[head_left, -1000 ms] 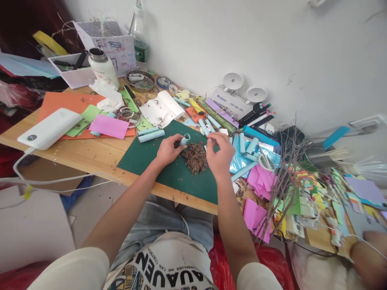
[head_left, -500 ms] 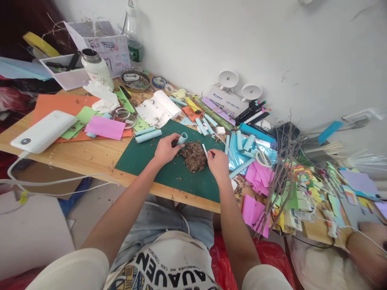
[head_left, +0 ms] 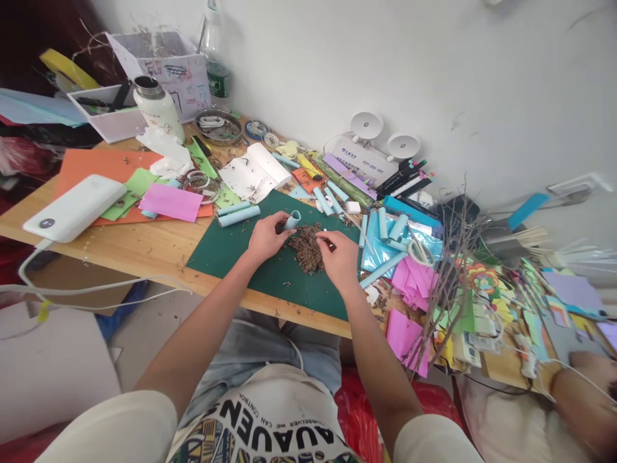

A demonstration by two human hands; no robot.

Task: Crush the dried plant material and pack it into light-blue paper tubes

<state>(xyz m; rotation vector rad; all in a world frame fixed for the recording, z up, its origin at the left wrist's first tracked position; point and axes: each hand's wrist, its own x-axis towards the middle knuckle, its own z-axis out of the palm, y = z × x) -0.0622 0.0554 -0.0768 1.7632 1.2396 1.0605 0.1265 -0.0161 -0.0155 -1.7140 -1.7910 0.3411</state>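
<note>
One light-blue paper tube [head_left: 292, 220] stands tilted in the left hand [head_left: 264, 236], thumb and fingers closed round its lower end with the open mouth up. It sits over the far left edge of a pile of dried brown plant crumbs [head_left: 306, 248]. Tube and left hand have hardly shifted over the last second. The right hand [head_left: 340, 257] is what moved: a second ago it was lifted above the pile's far right side with fingertips pinched. It then dropped to the mat on the right holding a small white stick, and is now drawn in against the pile's right edge, closer to the tube. Its thumb and forefinger are curled together over the crumbs; whether they have hold of the stick or a pinch of crumbs, I cannot tell. Everything rests on a dark green cutting mat [head_left: 226, 252] on the wooden table [head_left: 139, 247]. More blue tubes [head_left: 238, 215] lie on the mat's far left, scissors [head_left: 423, 253] and pink paper slips [head_left: 414, 283] to the right. Another person's hand [head_left: 585, 389] is at the lower right.
</note>
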